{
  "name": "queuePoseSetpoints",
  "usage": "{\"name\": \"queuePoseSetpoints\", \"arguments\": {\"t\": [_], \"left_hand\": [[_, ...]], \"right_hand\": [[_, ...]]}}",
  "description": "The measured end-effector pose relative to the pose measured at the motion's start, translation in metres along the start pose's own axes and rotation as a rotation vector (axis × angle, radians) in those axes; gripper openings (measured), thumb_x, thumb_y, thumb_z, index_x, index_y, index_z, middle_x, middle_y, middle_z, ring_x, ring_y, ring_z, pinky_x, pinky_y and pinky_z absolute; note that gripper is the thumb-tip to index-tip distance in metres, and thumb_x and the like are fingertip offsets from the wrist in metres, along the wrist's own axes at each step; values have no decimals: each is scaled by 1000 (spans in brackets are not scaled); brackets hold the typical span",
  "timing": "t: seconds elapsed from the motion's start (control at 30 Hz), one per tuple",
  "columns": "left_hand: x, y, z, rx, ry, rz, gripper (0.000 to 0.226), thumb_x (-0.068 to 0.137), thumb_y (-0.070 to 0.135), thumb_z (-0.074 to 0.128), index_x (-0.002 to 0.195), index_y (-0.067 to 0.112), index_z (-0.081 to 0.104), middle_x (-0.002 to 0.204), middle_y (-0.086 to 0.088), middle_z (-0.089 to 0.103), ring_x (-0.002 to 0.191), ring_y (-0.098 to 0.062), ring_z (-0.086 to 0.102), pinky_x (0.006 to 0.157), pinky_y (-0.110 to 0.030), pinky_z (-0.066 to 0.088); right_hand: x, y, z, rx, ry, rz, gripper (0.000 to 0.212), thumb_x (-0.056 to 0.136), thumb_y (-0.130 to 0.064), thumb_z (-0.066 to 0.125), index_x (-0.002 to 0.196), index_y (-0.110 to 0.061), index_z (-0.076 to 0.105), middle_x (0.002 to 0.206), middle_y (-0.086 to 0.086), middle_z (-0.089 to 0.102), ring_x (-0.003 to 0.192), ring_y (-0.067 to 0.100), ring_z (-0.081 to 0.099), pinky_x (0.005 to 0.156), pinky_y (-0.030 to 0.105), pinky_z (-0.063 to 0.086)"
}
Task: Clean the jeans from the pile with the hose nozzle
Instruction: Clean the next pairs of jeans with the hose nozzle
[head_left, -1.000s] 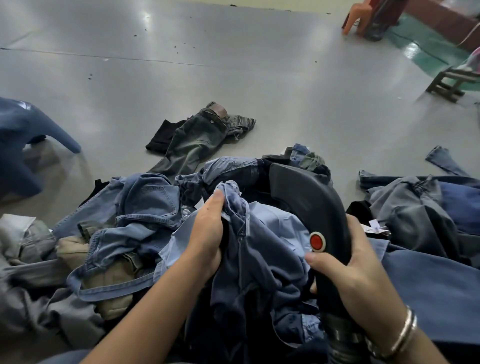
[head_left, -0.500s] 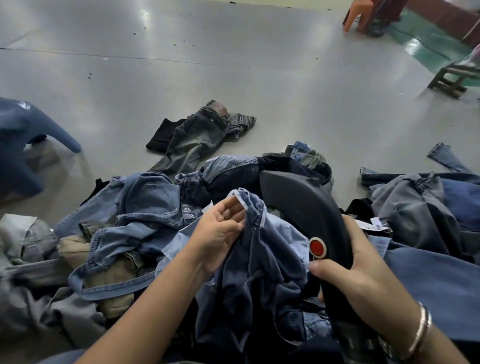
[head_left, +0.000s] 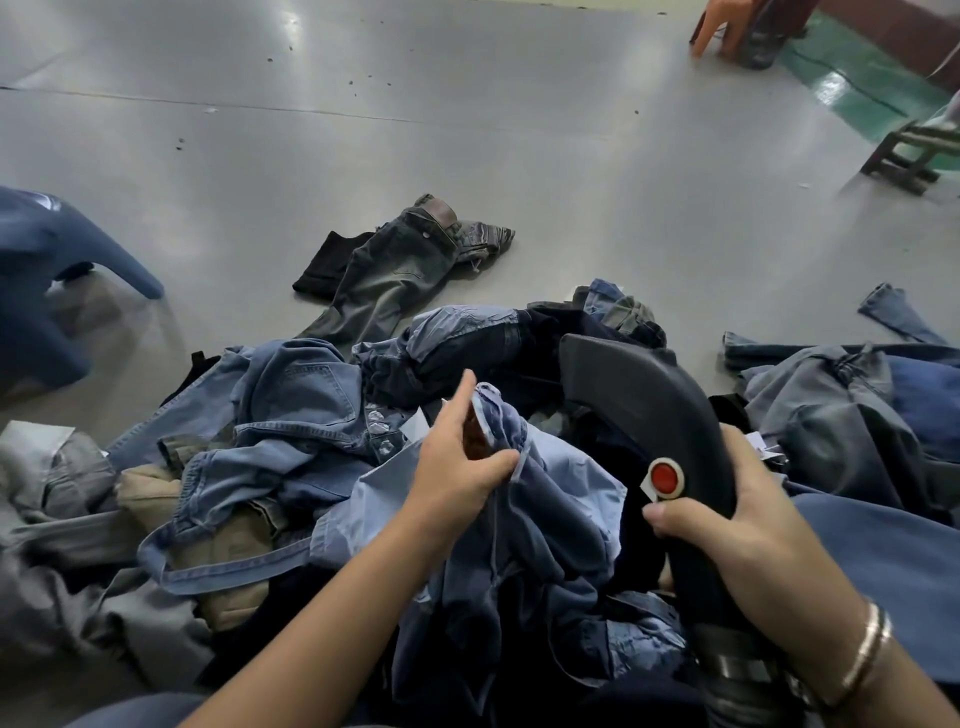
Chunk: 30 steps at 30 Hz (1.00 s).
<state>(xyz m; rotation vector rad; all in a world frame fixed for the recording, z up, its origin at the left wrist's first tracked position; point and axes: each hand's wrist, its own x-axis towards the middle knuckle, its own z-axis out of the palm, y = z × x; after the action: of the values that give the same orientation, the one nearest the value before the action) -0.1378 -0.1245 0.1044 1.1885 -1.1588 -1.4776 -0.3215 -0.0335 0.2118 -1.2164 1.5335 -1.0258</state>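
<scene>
Our left hand pinches the blue jeans atop the pile; our right hand grips the black hose nozzle beside it. Beyond lie 1 grey pair and perhaps 2 stools, blurred.

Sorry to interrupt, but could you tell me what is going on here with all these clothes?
A person is working through a pile of jeans on the floor. The left hand pinches a fold of the blue jeans on top, index finger stretched out. The right hand grips the black hose nozzle, thumb just below its red button. One grey pair lies apart on the floor.
</scene>
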Motion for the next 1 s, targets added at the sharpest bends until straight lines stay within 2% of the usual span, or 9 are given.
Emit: {"name": "queuePoseSetpoints", "arguments": {"t": [0.2,0.3,0.37,0.47,0.6,0.7,0.83,0.9,1.0], "left_hand": [[-1,-10,3,-129,21,-109,68,82,-21,36,110,29,71,81,-13,50,74,-25,37,73,-34,33],[4,-8,1,-196,78,-110,62,83,-20,33,89,22,78,81,-12,56,71,-20,52,73,-23,44],[7,-14,0,11,108,-42,55,84,-18,39,91,24,74,96,-4,60,80,-4,61,76,-17,49],[-1,-43,-2,505,140,-36,31,83,-6,49,86,23,60,94,-5,57,82,-20,58,80,-34,49],[-32,-84,15,797,-323,-165,9,81,21,56,89,23,52,89,1,61,81,-16,57,83,-37,50],[-41,-112,30,948,-635,-311,73,76,53,61,137,20,39,140,-3,40,126,-18,43,105,-35,38],[-39,-153,36,1364,-616,-387,115,72,66,63,153,19,-5,159,-6,-12,147,-27,-3,110,-60,22],[-38,-169,36,1606,-541,-282,92,85,50,58,151,15,5,159,-10,-1,145,-28,7,102,-58,28],[-19,-167,23,1703,-399,-62,39,96,15,41,134,15,36,133,-10,53,121,-27,50,92,-41,39]], "right_hand": [[-2,6,12,-50,-91,23,42,62,-24,66,90,-52,53,83,-17,68,64,6,66,54,19,51],[4,18,24,13,-20,49,42,62,-23,67,96,-44,54,79,-14,69,60,7,65,56,28,52],[13,29,36,106,73,85,39,70,-14,71,101,-32,55,73,-11,67,57,12,63,54,33,54],[28,38,41,169,230,116,39,80,5,64,100,-26,52,74,-2,63,62,23,61,61,39,56],[36,43,25,92,217,158,35,81,2,65,96,-27,50,81,5,59,67,26,59,66,48,56],[32,45,24,-26,138,207,33,80,-2,66,95,-27,50,81,5,60,67,24,58,72,50,55],[28,46,29,-68,86,229,33,80,-6,67,98,-28,49,83,4,60,67,27,60,72,51,56],[28,46,27,-75,94,228,34,80,-7,66,97,-30,48,85,4,60,67,27,60,70,50,56],[30,45,24,-51,108,219,37,80,-6,65,96,-33,47,86,5,61,66,27,60,67,46,56]]}}
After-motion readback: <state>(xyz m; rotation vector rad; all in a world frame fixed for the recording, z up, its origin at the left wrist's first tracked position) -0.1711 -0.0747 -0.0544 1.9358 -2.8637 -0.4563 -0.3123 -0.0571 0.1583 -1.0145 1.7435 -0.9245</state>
